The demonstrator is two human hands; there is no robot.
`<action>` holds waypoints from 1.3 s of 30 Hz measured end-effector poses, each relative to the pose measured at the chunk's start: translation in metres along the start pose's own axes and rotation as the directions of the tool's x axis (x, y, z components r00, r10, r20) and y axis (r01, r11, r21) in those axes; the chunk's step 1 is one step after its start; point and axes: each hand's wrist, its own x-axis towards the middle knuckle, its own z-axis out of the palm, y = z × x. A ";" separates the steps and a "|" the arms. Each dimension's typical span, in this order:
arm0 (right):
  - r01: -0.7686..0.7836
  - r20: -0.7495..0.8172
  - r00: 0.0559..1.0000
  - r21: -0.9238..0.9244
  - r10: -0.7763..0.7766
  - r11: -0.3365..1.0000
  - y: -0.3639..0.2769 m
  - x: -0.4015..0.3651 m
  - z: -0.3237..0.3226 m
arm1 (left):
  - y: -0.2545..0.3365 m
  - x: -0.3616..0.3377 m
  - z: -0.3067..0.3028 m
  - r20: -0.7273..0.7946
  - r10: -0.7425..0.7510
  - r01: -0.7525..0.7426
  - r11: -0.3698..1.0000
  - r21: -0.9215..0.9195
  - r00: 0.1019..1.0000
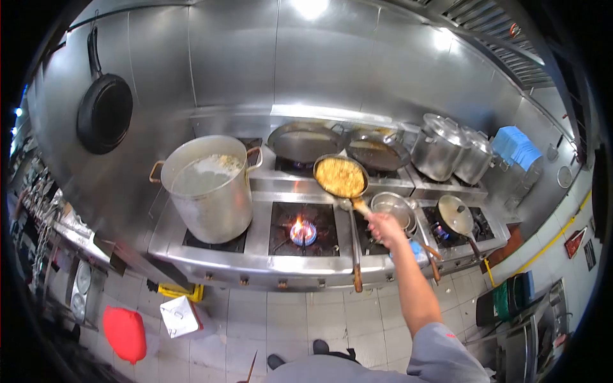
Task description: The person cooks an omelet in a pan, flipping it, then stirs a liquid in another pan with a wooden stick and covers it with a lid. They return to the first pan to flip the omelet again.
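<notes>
Right hand [386, 230] gripping pan handle [361, 206] above steel stove [294, 262]; burner [303, 232] lit. Steel wall [233, 57], tiled floor [255, 313]. Left fingers: can't tell.

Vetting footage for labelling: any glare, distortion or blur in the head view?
Head view: strong fisheye, straight edges bowed, corners black; glare spots along the top of the steel wall; right hand looks slightly soft; burner flame bright but distinct.

Food [340, 177] is golden-yellow w/ brn flecks; flame [302, 233] blue & orange; hanging pan [105, 115] blk; sleeve [444, 357] gry w/ red mark [451, 335]; floor [255, 313] pale gry, gridded.
</notes>
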 end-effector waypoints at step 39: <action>-0.215 0.062 0.964 -0.394 0.260 0.893 0.211 0.023 0.144 | 0.027 -0.019 0.014 -0.097 -0.395 0.350 0.885 -0.308 0.914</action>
